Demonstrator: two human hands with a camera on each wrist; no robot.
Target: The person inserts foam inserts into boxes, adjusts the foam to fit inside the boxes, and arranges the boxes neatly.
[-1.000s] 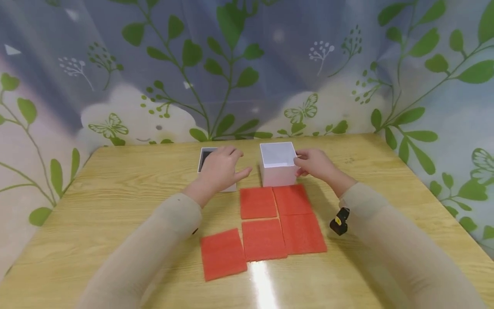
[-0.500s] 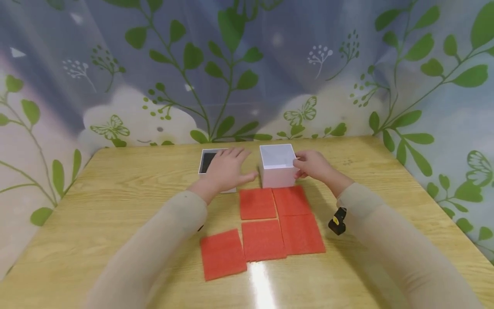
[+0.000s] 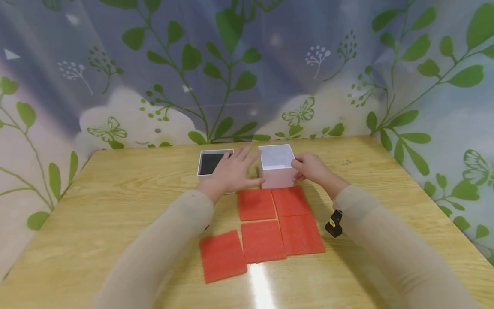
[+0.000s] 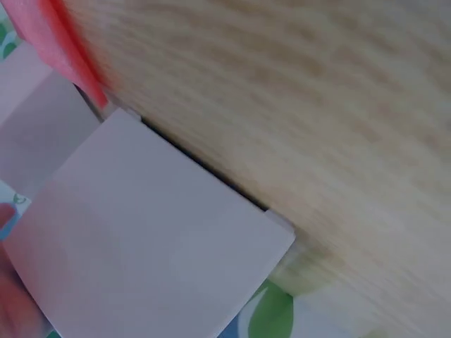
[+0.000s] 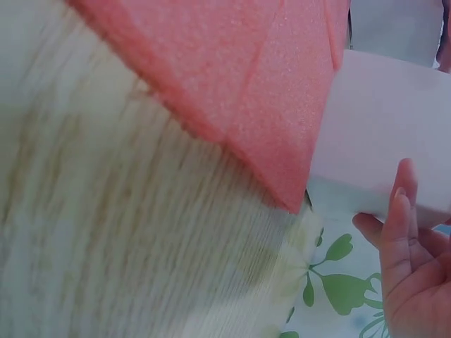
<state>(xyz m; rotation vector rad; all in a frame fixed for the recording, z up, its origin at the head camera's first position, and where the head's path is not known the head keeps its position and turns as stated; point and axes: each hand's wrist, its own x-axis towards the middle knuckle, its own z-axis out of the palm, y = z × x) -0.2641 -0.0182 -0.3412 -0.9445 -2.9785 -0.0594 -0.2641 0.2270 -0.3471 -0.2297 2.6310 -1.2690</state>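
Observation:
An open-topped white box (image 3: 276,177) stands at the back middle of the table. My right hand (image 3: 314,168) is at its right wall, fingertips right at the side just below the rim. In the right wrist view the fingers (image 5: 399,232) look fairly straight against the box. My left hand (image 3: 234,171) is spread, its fingers straight, with fingertips close to the box's left wall. Behind and beneath that hand sits a second white box (image 3: 204,177), holding something flat and dark (image 3: 210,164). Part of this second box is hidden by the hand.
Several red square foam-like pieces lie in front of the boxes, one at the front left (image 3: 223,256) set apart at a slight angle. The wooden table (image 3: 127,206) ends at a leaf-patterned curtain (image 3: 266,86) behind the boxes.
My left hand has moved rightward from over the dark-filled box toward the other white box, uncovering more of the dark inside. The right hand stays at the box's right wall.

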